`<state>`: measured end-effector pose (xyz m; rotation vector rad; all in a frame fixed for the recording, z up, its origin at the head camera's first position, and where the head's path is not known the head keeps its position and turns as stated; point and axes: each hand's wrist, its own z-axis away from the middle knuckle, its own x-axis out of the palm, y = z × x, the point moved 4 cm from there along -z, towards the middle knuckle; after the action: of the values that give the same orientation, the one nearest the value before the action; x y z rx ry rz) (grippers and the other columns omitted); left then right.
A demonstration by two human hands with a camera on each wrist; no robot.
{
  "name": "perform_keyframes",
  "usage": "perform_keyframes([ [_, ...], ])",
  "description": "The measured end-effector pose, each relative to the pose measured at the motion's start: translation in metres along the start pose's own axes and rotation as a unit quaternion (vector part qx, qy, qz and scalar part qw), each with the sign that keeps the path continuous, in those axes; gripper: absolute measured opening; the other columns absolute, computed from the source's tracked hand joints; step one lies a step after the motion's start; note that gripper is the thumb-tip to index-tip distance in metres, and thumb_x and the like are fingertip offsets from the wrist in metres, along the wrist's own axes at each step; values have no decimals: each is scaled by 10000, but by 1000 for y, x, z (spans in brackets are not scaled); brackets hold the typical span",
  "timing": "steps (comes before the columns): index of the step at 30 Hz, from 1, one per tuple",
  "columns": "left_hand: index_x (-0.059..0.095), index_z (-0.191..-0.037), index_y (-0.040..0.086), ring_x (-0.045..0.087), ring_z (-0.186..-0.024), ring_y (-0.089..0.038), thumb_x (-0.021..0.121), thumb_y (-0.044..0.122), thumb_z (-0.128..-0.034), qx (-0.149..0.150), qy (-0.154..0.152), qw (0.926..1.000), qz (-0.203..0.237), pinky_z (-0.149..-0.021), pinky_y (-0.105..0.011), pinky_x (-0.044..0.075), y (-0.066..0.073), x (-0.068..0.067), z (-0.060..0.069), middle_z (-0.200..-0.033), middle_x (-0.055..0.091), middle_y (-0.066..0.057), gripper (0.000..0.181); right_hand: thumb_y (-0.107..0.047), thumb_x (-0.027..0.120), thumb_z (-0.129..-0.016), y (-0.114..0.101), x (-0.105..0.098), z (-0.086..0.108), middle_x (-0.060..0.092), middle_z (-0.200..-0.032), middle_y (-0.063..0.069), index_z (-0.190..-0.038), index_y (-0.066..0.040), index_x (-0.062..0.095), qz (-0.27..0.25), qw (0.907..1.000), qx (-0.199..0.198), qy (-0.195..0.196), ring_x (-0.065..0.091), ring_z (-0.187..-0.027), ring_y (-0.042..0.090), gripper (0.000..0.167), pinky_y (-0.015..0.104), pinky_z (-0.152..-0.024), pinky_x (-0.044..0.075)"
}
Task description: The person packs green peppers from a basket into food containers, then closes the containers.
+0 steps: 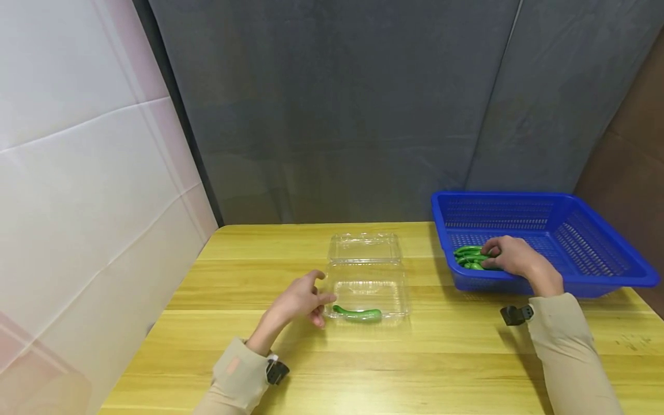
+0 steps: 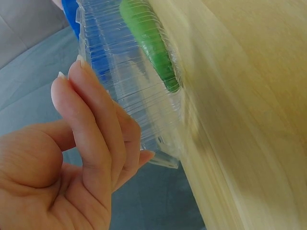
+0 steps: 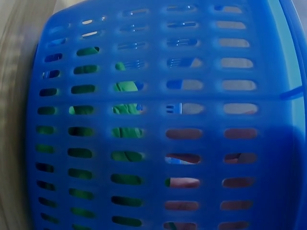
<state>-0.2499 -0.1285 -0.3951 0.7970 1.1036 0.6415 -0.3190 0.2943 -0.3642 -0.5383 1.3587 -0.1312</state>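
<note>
A clear plastic clamshell box (image 1: pixel 365 271) lies with its lid folded back on the wooden table. Along its near side rests one long green pepper (image 1: pixel 358 314), also visible through the ribbed wall in the left wrist view (image 2: pixel 151 40). My left hand (image 1: pixel 301 300) is at the box's left edge, fingers loosely bent and holding nothing; whether they touch the plastic is unclear. Inside the blue basket (image 1: pixel 612 276), my right hand (image 1: pixel 513 256) reaches down with bent fingers onto several green peppers (image 1: pixel 467 256). The basket wall hides most of its fingers in the right wrist view.
The slotted basket stands at the table's right side, its wall filling the right wrist view. Behind the table (image 1: pixel 249 253) hangs a dark grey curtain (image 1: pixel 321 115). A white panel (image 1: pixel 88 173) borders the left, and a brown surface (image 1: pixel 627 138) the right.
</note>
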Motion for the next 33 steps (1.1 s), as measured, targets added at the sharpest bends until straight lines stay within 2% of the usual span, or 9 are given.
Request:
perform_keyframes([
  [8, 331, -1475, -73, 633, -461, -178, 682, 115, -978, 7, -2, 10000, -8, -584, -329, 617, 1, 0, 1, -709, 620, -154, 637, -127, 668, -954, 2, 2, -2, 622, -1152, 379, -1205, 138, 616, 254, 9994, -91, -193, 574, -1106, 549, 368, 620, -904, 511],
  [16, 332, -1476, -68, 636, -464, -180, 684, 117, -978, -24, -3, 10000, -35, -584, -331, 619, 0, -1, 0, -713, 618, -153, 637, -150, 703, -922, 0, 1, -2, 653, -1027, 289, -1136, 109, 636, 187, 9997, -127, -78, 615, -976, 460, 342, 587, -819, 526],
  [21, 334, -1481, -62, 633, -460, -175, 685, 117, -977, -53, 12, 10000, -15, -570, -336, 616, 0, -1, 0, -715, 619, -154, 639, -173, 706, -928, 1, 1, -2, 650, -1038, 305, -1144, 130, 632, 196, 9997, -97, -53, 614, -964, 454, 380, 587, -807, 528],
  [28, 331, -1476, -71, 639, -467, -182, 688, 120, -977, -11, -30, 10000, -30, -573, -328, 615, 0, 0, 1, -713, 615, -150, 642, -157, 688, -949, 1, 0, -1, 637, -1132, 355, -1085, 144, 667, 299, 9995, 81, 12, 584, -1067, 532, 331, 607, -870, 521],
  [33, 332, -1479, -66, 638, -465, -178, 687, 115, -976, -61, -14, 10000, 22, -579, -345, 620, -1, -1, 1, -715, 614, -152, 642, -136, 693, -941, -2, 0, -1, 683, -1039, 288, -1027, 110, 693, 264, 9996, -57, 72, 627, -982, 465, 261, 589, -835, 532],
])
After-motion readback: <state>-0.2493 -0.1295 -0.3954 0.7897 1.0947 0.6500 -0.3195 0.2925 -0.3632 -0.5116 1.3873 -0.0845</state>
